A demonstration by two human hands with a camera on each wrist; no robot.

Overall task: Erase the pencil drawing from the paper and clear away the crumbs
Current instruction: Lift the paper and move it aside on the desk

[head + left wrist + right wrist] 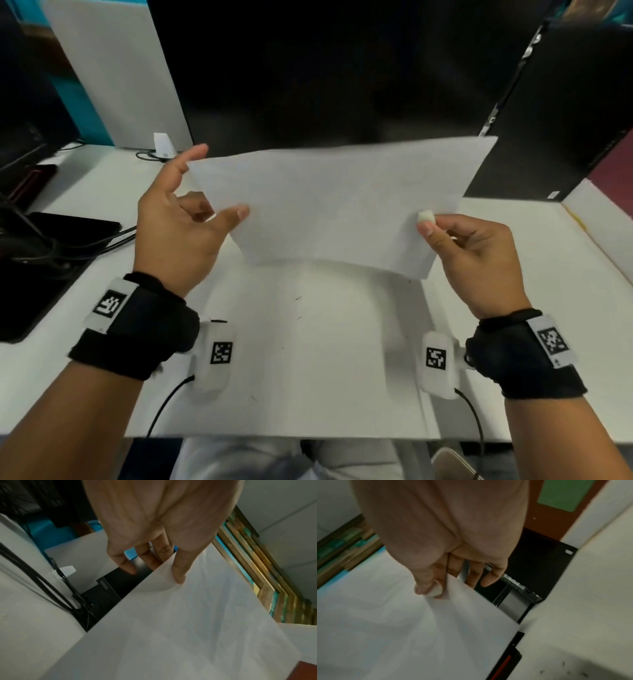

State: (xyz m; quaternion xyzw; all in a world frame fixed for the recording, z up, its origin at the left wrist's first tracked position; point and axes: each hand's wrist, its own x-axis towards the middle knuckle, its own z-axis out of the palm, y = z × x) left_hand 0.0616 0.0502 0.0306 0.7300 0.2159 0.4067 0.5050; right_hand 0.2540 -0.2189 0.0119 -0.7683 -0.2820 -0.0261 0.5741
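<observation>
White worktop [325, 377], one, bears few dark crumbs [298, 298] near its middle. One paper [335, 209] lifted clear above it, tilted, no drawing visible. Left hand [181, 222] pinches paper's left edge; right hand [479, 260] pinches right edge plus one eraser [425, 217]. Risk: shaking scatters crumbs onto lap; eraser may slip from shared pinch.

right hand [440, 536] | pinches paper [402, 628] edge | eraser [436, 590] under thumb

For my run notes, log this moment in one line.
paper: lifted off table | left hand: pinches edge | right hand: paper, eraser
</observation>
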